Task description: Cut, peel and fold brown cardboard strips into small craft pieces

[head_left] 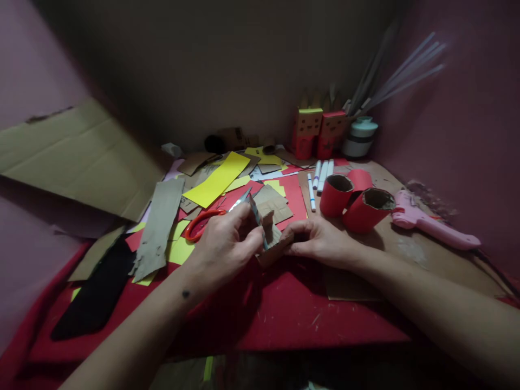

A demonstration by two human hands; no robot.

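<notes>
Between both hands, above the front of the table, is a small folded piece of cardboard (273, 234) with corrugation on its inner face. My left hand (229, 235) pinches its left side, where a bluish printed strip shows. Fingers of my right hand (320, 241) are closed on its right edge, and the tips are partly hidden. Just beyond my left hand lie scissors (199, 223) with orange-red handles, their blades partly covered by that hand. Red-wrapped cardboard tubes (368, 214) stand past my right hand.
Paper and cardboard scraps (217, 179) cover the table's left and middle. White markers (323, 176) lie near the tubes. A pink glue gun (434, 222) is at right. Two decorated red figures (311, 132) and a lidded jar (360, 138) stand behind. A large cardboard sheet (77, 157) leans at left.
</notes>
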